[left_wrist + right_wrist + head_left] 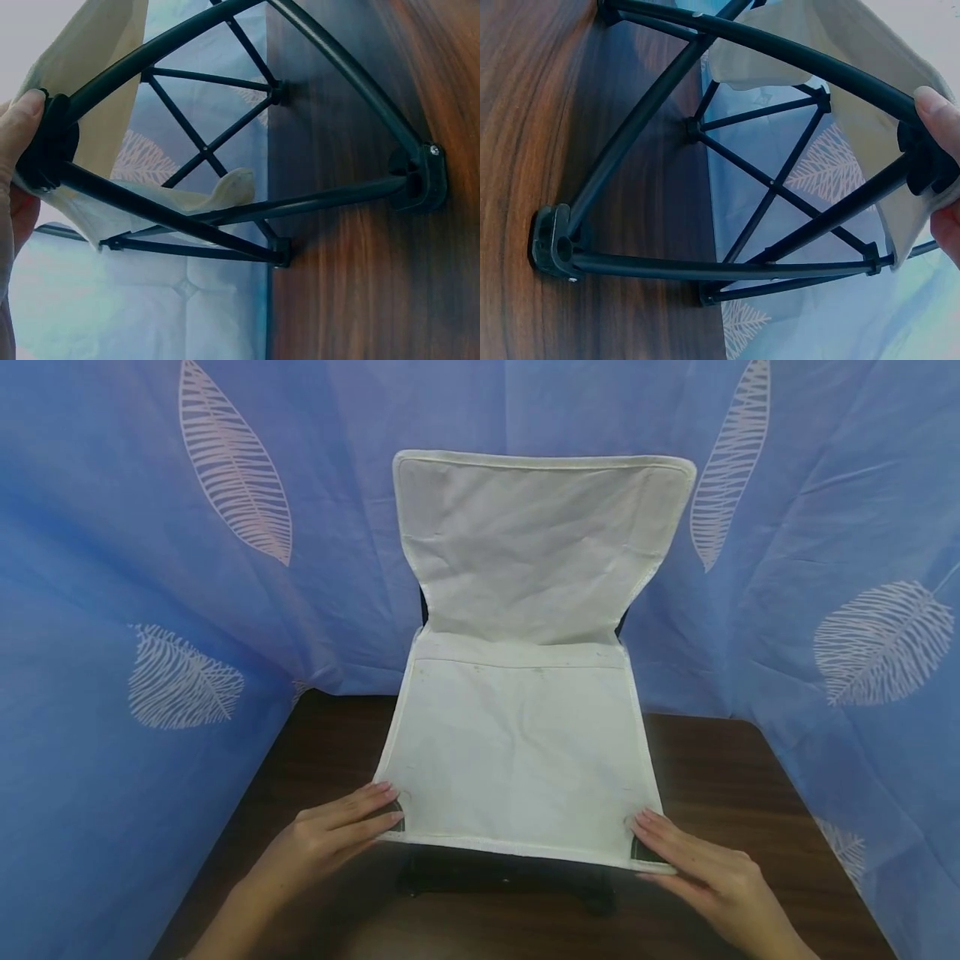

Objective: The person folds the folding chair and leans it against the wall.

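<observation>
A small folding chair (pixel 521 752) with an off-white fabric seat and backrest stands unfolded, its backrest at the far side. My left hand (pixel 318 839) holds the seat's front left corner, fingers over a dark corner patch (pixel 399 821). Around the front right corner, my right hand (pixel 712 870) does the same. Both wrist views show the thumb of each hand against a black corner joint (pixel 52 146) from below. Under the fabric, dark tubular legs (pixel 667 264) cross and end in plastic feet (pixel 551 240) on the table; the head view mostly hides them.
The dark wood-grain table (pixel 712 793) carries the chair. Blue curtains (pixel 67 760) with white leaf prints hang close behind the table and along both sides.
</observation>
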A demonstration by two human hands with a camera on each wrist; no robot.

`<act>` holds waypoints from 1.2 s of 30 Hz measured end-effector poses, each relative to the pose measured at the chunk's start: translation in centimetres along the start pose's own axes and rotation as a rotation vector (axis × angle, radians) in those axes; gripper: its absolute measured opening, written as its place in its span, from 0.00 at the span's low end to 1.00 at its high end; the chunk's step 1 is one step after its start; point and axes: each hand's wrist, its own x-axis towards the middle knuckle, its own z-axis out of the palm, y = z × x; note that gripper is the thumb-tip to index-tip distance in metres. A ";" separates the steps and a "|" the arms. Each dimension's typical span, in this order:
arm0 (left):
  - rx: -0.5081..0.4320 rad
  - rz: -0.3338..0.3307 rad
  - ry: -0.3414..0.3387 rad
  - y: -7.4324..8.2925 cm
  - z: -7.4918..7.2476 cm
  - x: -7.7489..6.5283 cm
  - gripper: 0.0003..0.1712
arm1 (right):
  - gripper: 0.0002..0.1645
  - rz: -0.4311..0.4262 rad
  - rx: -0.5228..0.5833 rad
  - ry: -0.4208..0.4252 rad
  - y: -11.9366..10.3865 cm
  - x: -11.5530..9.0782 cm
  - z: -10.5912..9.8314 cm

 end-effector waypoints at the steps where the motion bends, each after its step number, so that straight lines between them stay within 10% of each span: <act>1: -0.002 -0.002 -0.001 0.0 0.0 0.1 0.16 | 0.27 -0.001 -0.002 0.002 0.0 0.0 0.0; 36: 0.079 0.024 0.045 0.5 -0.2 2.0 0.17 | 0.26 0.013 -0.077 0.083 -0.5 0.5 0.6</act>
